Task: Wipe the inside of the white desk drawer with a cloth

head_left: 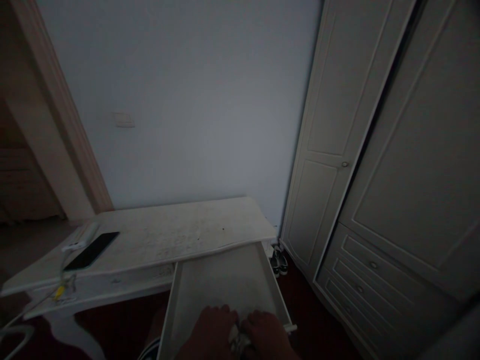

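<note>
Both hands are low in the head view, side by side over the front of a pulled-out white drawer [221,280]. My left hand [214,327] has its fingers curled, and my right hand [265,331] is curled close beside it. Between them shows a crumpled whitish thing [238,341], perhaps cloth or paper; it is too dark to tell which. Both hands seem to grip it. The drawer juts out from a white table [168,225] with a scuffed, stained top.
A dark phone [93,251] lies at the table's left, beside a white box-like device [80,237] with a cable and a yellow tag [59,292]. Dark shoes [278,262] stand on the floor at right. A wardrobe [337,125] fills the right side. A light switch [123,120] is on the wall.
</note>
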### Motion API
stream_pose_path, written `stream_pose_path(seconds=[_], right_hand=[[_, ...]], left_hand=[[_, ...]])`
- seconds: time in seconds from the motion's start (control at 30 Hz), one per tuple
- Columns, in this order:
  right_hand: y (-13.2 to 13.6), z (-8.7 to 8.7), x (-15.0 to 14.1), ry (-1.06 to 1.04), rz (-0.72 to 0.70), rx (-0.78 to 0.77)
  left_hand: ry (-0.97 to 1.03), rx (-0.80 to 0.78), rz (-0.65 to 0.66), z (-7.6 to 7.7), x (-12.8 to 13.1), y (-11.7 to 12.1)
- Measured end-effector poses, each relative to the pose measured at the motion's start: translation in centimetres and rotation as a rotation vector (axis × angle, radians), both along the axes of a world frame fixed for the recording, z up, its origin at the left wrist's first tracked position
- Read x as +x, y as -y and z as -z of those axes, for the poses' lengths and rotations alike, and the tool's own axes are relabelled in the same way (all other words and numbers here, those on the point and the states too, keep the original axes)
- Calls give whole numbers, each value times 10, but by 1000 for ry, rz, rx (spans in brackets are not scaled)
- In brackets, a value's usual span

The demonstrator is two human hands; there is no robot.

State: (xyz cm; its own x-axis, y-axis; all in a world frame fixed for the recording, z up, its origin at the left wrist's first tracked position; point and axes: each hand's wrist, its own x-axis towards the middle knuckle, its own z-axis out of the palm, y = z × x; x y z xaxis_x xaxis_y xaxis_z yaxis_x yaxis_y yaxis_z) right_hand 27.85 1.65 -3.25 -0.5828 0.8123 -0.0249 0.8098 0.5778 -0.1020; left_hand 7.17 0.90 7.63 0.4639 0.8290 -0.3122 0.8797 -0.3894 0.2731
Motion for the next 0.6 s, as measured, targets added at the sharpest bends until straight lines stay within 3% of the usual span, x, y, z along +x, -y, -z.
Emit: stream_pose_path(seconds=[0.13,0.4,0.53,0.6], right_hand=[[-1,-4,-2,41,35,-23],[6,-9,0,-48,63,-32],[9,-14,0,-71,63,-40],[10,-16,0,-69,63,-46]], left_hand=[[18,14,-10,-3,-6,5],[-34,71,-121,3,-81,32],[-192,1,-227,1,-108,46],[-142,15,-284,-1,-119,50]])
